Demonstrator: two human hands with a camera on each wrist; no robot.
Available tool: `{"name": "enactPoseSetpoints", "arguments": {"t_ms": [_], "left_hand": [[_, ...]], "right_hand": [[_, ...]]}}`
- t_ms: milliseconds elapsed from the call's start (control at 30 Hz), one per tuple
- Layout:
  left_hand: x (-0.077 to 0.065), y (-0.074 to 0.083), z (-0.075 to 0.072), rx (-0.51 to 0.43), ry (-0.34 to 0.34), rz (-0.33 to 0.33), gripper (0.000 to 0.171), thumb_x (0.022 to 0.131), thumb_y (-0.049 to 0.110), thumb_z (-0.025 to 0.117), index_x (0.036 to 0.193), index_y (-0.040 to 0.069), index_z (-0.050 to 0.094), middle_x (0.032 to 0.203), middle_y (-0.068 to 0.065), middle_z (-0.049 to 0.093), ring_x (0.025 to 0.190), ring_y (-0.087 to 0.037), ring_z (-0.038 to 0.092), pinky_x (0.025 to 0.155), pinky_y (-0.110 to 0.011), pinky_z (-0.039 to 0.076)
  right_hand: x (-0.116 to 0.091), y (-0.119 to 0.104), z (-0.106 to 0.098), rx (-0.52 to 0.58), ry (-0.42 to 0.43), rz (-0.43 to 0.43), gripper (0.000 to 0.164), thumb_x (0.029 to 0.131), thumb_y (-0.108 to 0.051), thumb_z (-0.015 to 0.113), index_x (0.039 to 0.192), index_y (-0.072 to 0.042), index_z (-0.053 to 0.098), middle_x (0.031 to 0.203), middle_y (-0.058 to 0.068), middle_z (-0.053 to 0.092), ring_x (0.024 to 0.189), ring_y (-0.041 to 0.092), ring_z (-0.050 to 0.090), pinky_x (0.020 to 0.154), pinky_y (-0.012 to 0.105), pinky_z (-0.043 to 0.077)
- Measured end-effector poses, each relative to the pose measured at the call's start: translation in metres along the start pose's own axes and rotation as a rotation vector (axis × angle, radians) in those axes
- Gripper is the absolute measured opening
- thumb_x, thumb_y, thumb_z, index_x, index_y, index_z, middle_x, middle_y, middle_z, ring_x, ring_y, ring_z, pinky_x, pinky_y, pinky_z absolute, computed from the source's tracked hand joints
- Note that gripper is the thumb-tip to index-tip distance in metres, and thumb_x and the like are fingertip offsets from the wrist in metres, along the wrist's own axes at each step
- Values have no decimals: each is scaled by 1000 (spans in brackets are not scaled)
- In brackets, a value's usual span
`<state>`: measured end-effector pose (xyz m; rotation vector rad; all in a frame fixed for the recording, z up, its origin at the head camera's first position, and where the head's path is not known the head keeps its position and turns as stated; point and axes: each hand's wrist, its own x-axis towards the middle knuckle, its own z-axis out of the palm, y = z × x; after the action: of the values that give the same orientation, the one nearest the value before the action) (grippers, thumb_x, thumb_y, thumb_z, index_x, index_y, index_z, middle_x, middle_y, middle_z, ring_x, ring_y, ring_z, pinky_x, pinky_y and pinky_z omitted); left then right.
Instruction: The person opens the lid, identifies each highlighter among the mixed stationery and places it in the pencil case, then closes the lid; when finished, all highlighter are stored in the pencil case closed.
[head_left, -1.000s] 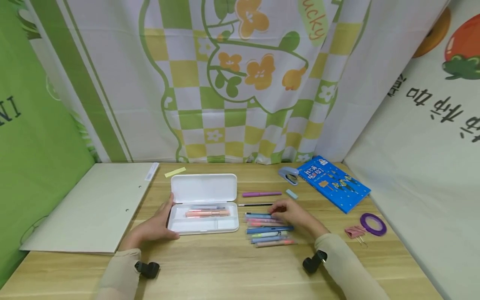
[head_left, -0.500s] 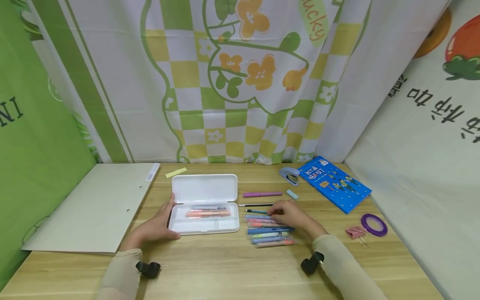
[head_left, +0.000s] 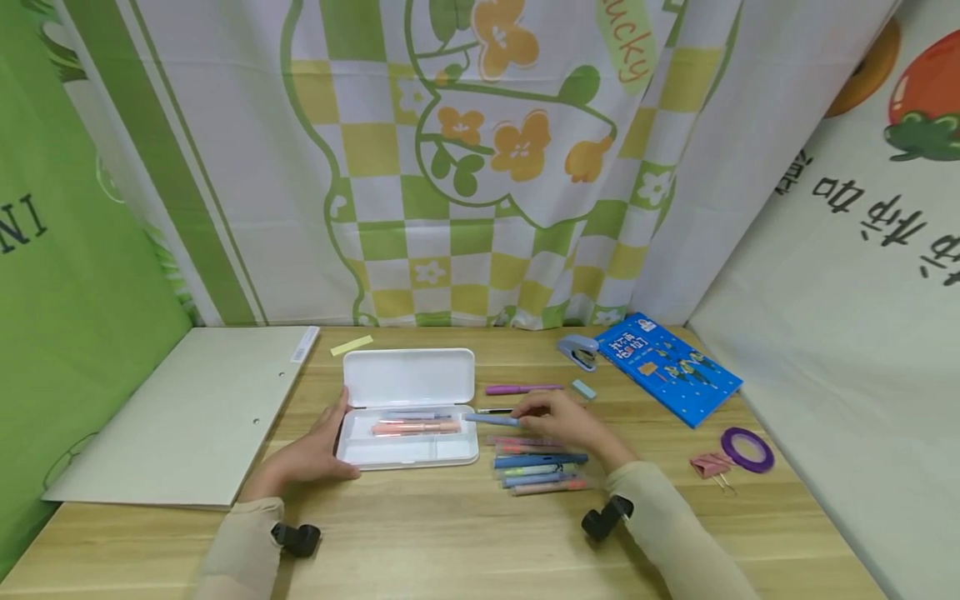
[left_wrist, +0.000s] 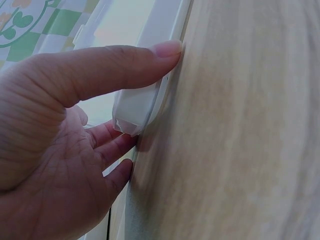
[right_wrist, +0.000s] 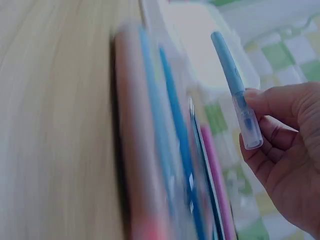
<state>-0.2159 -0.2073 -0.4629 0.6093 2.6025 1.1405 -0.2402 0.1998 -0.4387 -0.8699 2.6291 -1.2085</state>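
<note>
Blue pen moved leftward; pencil, purple pen beyond

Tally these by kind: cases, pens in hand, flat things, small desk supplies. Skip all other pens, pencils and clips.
Cases: 1 (white pencil case)
Pens in hand: 1 (blue pen)
Flat things: 3 (board, yellow strip, blue book)
Small desk supplies: 3 (stapler, eraser, tape roll)
Total: 8

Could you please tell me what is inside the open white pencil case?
In the rear compartment of the white pencil case lie peach-coloured pens and, behind them, at least one pale bluish pen. Anything beneath those pens is covered, so I cannot tell what is there.
</note>
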Motion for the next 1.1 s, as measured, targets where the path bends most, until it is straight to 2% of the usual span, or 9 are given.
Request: {"name": "enactPoseSetpoints", "arguments": {"t_ms": [267, 400, 633, 833, 1000, 1100], "left_hand": [[1, -2, 0, 8, -2, 4, 129, 67, 20, 83, 145, -5, -17, 146, -37, 10, 136, -51, 4, 108, -62, 9], [1, -2, -1, 14, 3, 3, 129, 66, 19, 83, 145, -5, -16, 145, -36, 12, 136, -51, 5, 108, -61, 9], [1, 0, -1, 5, -3, -2, 128, 67, 19, 83, 146, -5, -16, 146, -36, 11, 136, -51, 6, 108, -62, 9], [2, 0, 0, 11, -5, 1, 129, 67, 19, 83, 146, -4, -16, 146, -36, 11, 135, -51, 6, 108, -62, 10], [2, -2, 1, 13, -6, 2, 129, 67, 19, 83, 146, -4, -16, 146, -36, 9, 136, -51, 4, 108, -62, 9], [2, -3, 1, 12, -6, 4, 129, 67, 19, 83, 146, -4, -17, 146, -36, 9, 135, -51, 4, 108, -61, 9]], "right_hand": [[35, -39, 46, 92, -14, -89, 14, 89, -5, 62, 98, -2, 72, 96, 8, 68, 85, 11, 59, 75, 23, 50], [53, -57, 72, 63, -43, -162, 13, 88, -3, 63, 96, -3, 73, 93, 7, 68, 83, 9, 58, 74, 21, 50], [73, -72, 109, 17, -39, -189, 9, 83, -1, 67, 90, -1, 74, 87, 7, 69, 78, 5, 56, 71, 15, 46], [77, -73, 125, -82, -33, -231, 8, 82, 0, 68, 87, -1, 73, 85, 7, 68, 80, 12, 59, 74, 17, 46], [75, -75, 131, -202, -53, -213, 12, 84, -2, 65, 90, -5, 75, 88, 3, 69, 84, 8, 61, 77, 16, 47], [74, -77, 133, -232, -58, -213, 14, 85, -1, 64, 91, -6, 75, 90, 2, 69, 85, 8, 61, 77, 15, 46]]}}
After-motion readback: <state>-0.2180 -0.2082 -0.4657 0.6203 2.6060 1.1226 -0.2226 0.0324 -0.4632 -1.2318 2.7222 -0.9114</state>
